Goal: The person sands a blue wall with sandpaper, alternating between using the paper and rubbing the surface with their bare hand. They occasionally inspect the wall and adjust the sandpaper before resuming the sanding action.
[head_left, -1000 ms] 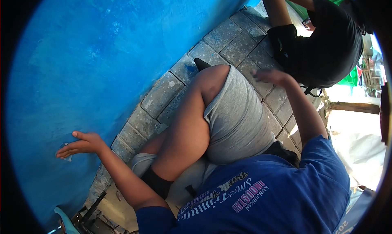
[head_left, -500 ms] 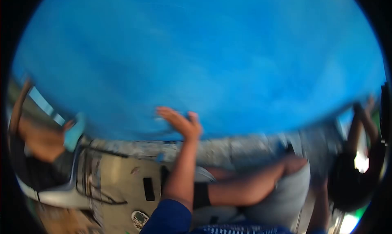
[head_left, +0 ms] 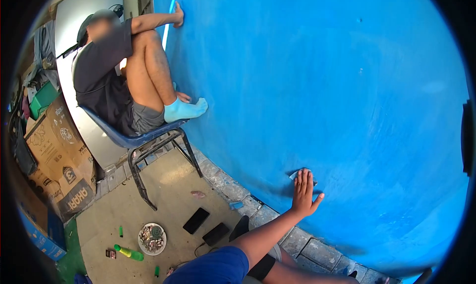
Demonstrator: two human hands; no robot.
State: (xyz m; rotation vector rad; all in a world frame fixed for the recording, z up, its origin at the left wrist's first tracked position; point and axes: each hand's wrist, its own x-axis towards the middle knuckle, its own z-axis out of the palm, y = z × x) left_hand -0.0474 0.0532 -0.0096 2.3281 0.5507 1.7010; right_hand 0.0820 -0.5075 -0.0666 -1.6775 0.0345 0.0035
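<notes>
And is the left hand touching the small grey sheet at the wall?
Touching. Head view: the left hand lies spread over the small grey sheet, whose edges poke out either side, against the blue wall.

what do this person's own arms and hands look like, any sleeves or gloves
The left arm wears a short, plain blue sleeve, with the forearm bare below it. The left hand is bare too: no glove, ring, watch or bracelet shows. The right hand is out of view.
</notes>
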